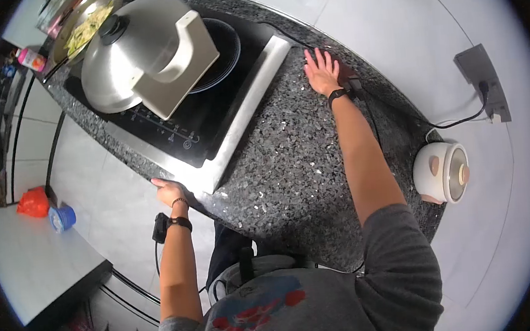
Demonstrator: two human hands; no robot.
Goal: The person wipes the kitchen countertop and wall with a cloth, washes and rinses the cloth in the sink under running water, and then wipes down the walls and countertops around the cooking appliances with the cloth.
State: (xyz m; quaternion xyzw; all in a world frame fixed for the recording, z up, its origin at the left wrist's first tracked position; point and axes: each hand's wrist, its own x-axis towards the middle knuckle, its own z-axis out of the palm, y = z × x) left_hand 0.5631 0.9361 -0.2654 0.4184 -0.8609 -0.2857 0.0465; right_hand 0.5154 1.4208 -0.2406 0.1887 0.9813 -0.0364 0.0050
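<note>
My right hand lies on the speckled granite counter with its fingers spread, next to a dark brown object partly hidden by it. My left hand is at the counter's front edge, near the corner of the black induction cooktop; its fingers are partly hidden, and what they hold cannot be made out. On the cooktop, a large domed metal lid leans by a cream-coloured stand, over a dark round pan.
A pan of food and a pink bottle stand at the upper left. A white cooker sits at the right, below a wall socket panel with black cables. A red bag and blue tub lie at the left.
</note>
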